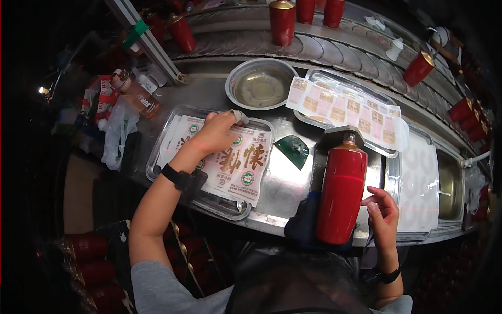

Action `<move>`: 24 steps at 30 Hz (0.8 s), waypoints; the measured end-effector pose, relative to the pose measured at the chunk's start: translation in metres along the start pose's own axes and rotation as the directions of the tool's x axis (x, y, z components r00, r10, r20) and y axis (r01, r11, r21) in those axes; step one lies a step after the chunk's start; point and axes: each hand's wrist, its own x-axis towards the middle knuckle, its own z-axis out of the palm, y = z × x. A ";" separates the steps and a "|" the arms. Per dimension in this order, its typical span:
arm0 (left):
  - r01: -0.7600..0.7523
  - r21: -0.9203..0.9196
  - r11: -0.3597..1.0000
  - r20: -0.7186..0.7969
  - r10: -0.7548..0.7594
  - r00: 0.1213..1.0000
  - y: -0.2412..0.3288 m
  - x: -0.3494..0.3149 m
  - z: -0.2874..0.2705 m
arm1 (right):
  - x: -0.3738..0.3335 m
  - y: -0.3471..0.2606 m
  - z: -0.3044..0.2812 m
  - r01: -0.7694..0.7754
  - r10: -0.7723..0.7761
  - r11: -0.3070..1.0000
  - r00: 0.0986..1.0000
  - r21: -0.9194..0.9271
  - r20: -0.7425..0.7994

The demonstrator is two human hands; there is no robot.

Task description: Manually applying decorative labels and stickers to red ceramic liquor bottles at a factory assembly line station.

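My left hand [217, 132] rests on a stack of printed label sheets [230, 170], white with gold characters and green round marks. The sheets lie in a clear-rimmed tray [157, 154]. Its fingers bend together near the stack's far edge, a greyish cover on one of them; the fingertips are hidden. A red bottle [342, 193] with a gold shoulder lies in front of me, its neck at a dark metal holder [334, 137] and dark blue cloth [303, 217] beside it. Just right of the bottle, my right hand [384, 214] has its fingers apart, index finger close to the bottle's side.
A metal bowl [261, 83] with liquid stands behind the trays. Right of it, a label strip [348, 110] lies across another tray. A green scraper-like piece [293, 150] lies mid-table. Red bottles [282, 23] stand on the conveyor [314, 49]. A drink bottle [136, 94] stands left.
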 end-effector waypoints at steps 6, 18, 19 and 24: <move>-0.037 -0.014 0.999 0.014 0.038 0.999 -0.004 0.009 0.004 | 0.001 -0.001 0.007 -0.021 0.021 0.999 1.000 -0.030 -0.008; -0.268 0.170 0.948 -0.259 0.306 0.916 -0.014 0.016 0.012 | -0.004 -0.002 0.010 0.011 -0.012 0.997 1.000 -0.071 -0.004; -0.264 0.301 0.916 -0.217 0.335 0.917 -0.012 0.015 0.011 | -0.005 -0.002 0.011 0.015 -0.015 0.999 1.000 -0.052 0.002; -0.230 0.503 0.833 -0.248 0.394 0.885 -0.001 0.004 0.008 | -0.009 0.003 0.007 0.015 -0.015 1.000 1.000 -0.017 0.008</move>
